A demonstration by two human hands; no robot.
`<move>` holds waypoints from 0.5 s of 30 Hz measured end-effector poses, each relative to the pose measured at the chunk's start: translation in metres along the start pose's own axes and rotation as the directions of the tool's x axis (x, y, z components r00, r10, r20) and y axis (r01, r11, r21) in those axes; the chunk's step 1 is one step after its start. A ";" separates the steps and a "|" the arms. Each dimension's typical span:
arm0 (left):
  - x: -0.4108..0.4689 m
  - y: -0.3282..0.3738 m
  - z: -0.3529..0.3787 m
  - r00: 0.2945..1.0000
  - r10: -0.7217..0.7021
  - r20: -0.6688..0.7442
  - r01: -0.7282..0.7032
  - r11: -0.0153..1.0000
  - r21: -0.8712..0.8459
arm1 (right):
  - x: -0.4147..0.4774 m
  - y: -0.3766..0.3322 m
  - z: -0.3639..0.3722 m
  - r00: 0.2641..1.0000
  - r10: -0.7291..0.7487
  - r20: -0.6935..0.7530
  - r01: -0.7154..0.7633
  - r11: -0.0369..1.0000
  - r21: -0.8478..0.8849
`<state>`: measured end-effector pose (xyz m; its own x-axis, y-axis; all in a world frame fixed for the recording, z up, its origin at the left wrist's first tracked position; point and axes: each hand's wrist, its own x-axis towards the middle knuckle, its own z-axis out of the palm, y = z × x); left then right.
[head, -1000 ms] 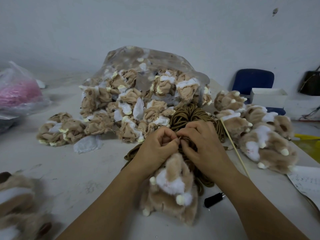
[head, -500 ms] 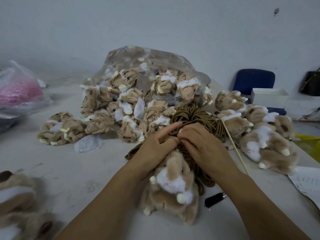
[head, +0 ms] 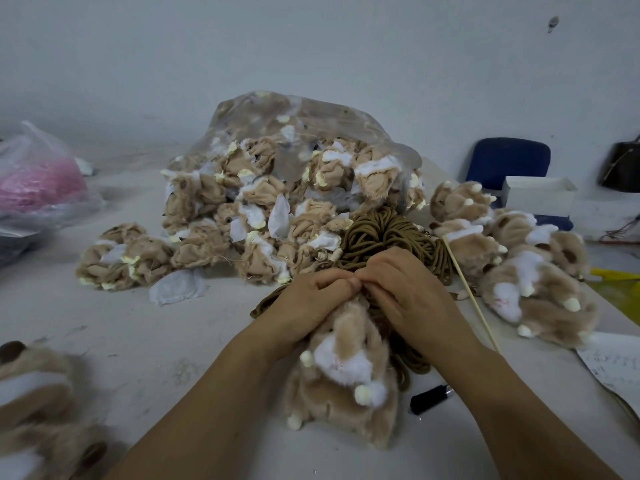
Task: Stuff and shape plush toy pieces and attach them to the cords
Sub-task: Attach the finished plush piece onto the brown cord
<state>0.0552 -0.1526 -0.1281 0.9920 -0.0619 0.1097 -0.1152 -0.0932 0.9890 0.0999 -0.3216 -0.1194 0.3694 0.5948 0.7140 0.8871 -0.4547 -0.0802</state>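
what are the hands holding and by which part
The left hand and right hand both pinch the plush toy at its top end, beside the brown cords; whether a cord is also pinched cannot be told.

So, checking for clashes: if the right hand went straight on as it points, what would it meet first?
Probably the left hand: the right hand points leftward, and they seem to touch where the plush toy meets the brown cords.

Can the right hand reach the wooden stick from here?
Probably yes: the stick lies bare on the table right of the right hand, nothing over it, but that hand is pinching the toy.
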 end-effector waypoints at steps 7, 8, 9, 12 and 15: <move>0.000 0.000 0.003 0.999 -0.029 -0.027 0.027 0.997 -0.071 | 0.000 0.001 0.002 0.999 0.018 -0.033 -0.018 1.000 0.001; 0.000 0.000 0.004 0.999 -0.032 -0.030 0.030 0.996 -0.085 | 0.000 0.002 0.002 0.999 0.024 -0.035 -0.024 1.000 0.002; -0.001 0.000 0.004 0.999 -0.032 -0.034 0.029 0.995 -0.098 | 0.000 0.002 0.002 0.999 0.032 -0.034 -0.032 0.999 0.008; -0.001 -0.001 0.006 0.998 -0.023 -0.055 0.016 0.992 -0.123 | 0.000 0.001 0.002 0.996 0.094 -0.010 -0.093 0.993 0.074; 0.001 -0.001 0.005 0.993 -0.007 -0.118 -0.016 0.981 -0.192 | -0.002 0.000 0.000 0.980 0.201 0.002 -0.198 0.961 0.191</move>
<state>0.0559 -0.1580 -0.1300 0.9919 0.0562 0.1138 -0.1190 0.1003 0.9878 0.0987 -0.3226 -0.1213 0.5408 0.4921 0.6821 0.8326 -0.4284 -0.3510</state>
